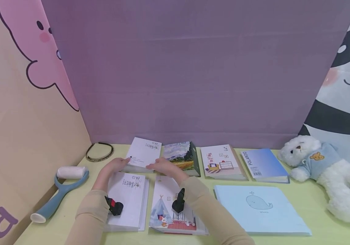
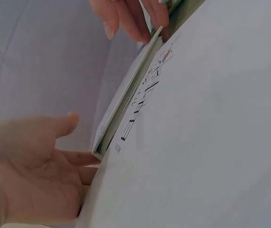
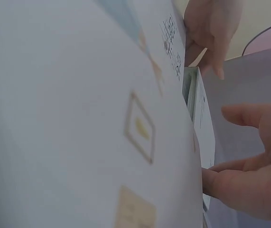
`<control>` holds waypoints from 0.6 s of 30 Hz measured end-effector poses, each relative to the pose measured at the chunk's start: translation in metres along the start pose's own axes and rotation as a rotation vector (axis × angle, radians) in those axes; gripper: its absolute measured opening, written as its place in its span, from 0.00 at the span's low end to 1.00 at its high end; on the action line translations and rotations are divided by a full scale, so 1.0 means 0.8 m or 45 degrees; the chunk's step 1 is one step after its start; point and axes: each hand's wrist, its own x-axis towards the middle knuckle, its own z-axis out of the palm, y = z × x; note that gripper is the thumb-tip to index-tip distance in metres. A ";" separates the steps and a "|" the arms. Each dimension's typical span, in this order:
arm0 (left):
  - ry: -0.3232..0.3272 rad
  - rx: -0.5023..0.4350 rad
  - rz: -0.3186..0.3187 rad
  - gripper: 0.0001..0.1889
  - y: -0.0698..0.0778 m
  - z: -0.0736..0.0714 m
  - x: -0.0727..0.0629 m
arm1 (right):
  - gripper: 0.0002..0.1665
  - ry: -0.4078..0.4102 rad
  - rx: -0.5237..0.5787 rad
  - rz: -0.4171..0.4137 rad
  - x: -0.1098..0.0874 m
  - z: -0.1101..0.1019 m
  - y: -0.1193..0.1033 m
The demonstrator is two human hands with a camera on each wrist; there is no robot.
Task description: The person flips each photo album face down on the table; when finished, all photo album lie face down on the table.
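A white album [image 1: 142, 151] with black lettering lies in the back row, toward the left of the table. My left hand [image 1: 115, 165] is at its left edge, and my right hand [image 1: 167, 167] is at its lower right corner. In the left wrist view the left hand's fingers [image 2: 85, 159] touch the end of the album [image 2: 126, 95], with the thumb raised clear of the cover. Much the same shows in the right wrist view: the right hand's fingers [image 3: 209, 180] reach the album's edge, its thumb apart. Fingertips under the album are hidden.
Nearer me lie another white album [image 1: 126, 200], a tent-picture album [image 1: 162, 217] and a light-blue whale album [image 1: 259, 211]. Rightward along the back are a landscape-cover album [image 1: 179, 154], a furniture-picture album [image 1: 221, 161], a blue album [image 1: 264, 163] and a teddy bear [image 1: 331, 170]. Leftward: headband [image 1: 99, 159], lint roller [image 1: 60, 194].
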 end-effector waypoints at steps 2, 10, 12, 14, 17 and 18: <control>0.000 -0.026 -0.008 0.35 0.008 -0.001 -0.010 | 0.45 0.017 -0.004 0.000 0.000 -0.001 0.001; 0.037 -0.230 -0.028 0.35 0.008 0.002 -0.011 | 0.43 0.019 0.130 -0.008 0.002 -0.001 0.003; 0.060 -0.281 -0.025 0.33 0.009 0.003 -0.012 | 0.42 0.017 0.142 -0.009 0.003 -0.001 0.004; 0.087 -0.317 -0.011 0.31 0.010 0.003 -0.012 | 0.42 0.014 0.153 -0.013 0.004 -0.001 0.004; 0.138 -0.370 0.012 0.28 0.013 0.003 -0.014 | 0.42 0.004 0.170 -0.022 0.006 0.000 0.003; 0.164 -0.389 0.023 0.27 0.015 0.004 -0.014 | 0.41 -0.001 0.172 -0.030 0.007 0.000 0.002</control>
